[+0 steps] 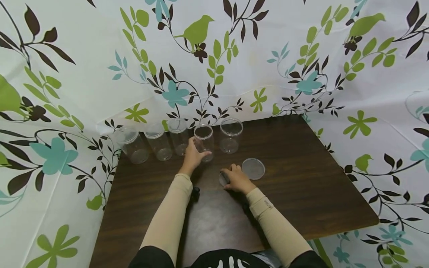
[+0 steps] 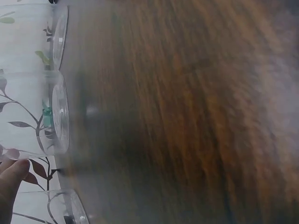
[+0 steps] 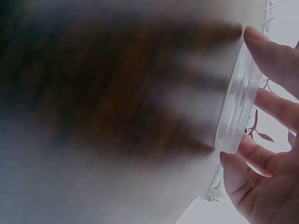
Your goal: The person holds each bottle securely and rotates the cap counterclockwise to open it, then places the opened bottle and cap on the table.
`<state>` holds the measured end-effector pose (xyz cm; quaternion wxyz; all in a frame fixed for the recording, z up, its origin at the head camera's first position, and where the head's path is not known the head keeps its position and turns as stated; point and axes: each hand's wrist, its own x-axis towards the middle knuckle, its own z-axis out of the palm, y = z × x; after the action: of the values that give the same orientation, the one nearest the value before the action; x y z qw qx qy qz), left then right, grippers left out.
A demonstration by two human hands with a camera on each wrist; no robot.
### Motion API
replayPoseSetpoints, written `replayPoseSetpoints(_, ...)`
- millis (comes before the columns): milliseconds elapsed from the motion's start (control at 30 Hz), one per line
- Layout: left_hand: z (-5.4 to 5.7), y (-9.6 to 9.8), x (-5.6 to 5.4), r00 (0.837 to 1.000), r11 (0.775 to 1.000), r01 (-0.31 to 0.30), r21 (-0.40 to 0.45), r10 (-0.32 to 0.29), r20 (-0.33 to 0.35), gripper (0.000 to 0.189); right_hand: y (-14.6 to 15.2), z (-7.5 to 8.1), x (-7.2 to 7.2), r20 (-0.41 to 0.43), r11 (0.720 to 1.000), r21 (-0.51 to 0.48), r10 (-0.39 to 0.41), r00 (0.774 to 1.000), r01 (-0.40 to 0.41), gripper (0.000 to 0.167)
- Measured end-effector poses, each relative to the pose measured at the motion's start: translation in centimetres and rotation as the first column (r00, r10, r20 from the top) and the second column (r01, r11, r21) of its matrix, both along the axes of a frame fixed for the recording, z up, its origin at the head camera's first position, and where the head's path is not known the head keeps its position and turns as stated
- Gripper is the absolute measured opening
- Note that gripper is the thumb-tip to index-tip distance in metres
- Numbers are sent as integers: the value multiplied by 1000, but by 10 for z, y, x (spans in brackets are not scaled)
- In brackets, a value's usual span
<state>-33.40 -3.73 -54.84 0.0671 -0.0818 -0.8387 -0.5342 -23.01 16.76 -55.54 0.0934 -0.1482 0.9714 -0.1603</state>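
In the head view my left hand (image 1: pixel 193 156) grips a slim clear plastic jar (image 1: pixel 208 143) with an open top, standing upright on the table. My left thumb (image 2: pixel 14 179) shows beside a jar wall (image 2: pixel 28 112) in the left wrist view. My right hand (image 1: pixel 237 179) holds a small clear lid (image 1: pixel 223 179) by its rim, at the table in front of the jars. The right wrist view shows fingers around the edge of this lid (image 3: pixel 238 100). Just right of that hand lies a larger round lid (image 1: pixel 253 168). A wider open jar (image 1: pixel 231 136) stands right of the gripped one.
Three more clear jars, a wide one (image 1: pixel 132 145), a middle one (image 1: pixel 159 141) and a slim one (image 1: pixel 178 136), stand left along the back of the brown wooden table (image 1: pixel 301 186). They appear lidded. Behind hangs a leaf-and-bird patterned cloth (image 1: pixel 234 93).
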Motion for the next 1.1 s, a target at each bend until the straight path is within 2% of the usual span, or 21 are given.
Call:
replayPoseSetpoints(100,-3,2,-4,1000,1000,-3,-1,3,14,88,-2,1,3,15,1000,-8,-19,1000,20,75)
replayPoseSetpoints(300,-3,7,-14,999,1000,-2,8,2,38,92,-6,3,4,-16,999,6,-46,999,46,74)
replayPoseSetpoints(433,-6,10,-22,1000,1000,-20,7,20,25,90,-8,2,4,-24,998,37,-45,999,45,75)
replayPoseSetpoints(567,-8,12,-28,1000,1000,-10,14,9,21,90,-7,0,3,-45,997,56,-49,998,52,76)
replayPoseSetpoints(700,-12,10,-32,998,999,-19,-44,21,56,93,-10,-2,4,-57,997,64,-38,998,42,77)
replayPoseSetpoints(867,-13,6,-32,994,994,-45,-102,55,92,98,-12,-5,4,-69,997,74,-17,997,23,76)
replayPoseSetpoints(1100,-6,16,-17,982,978,-125,-165,146,122,111,-7,-2,3,-83,995,94,-20,996,28,77)
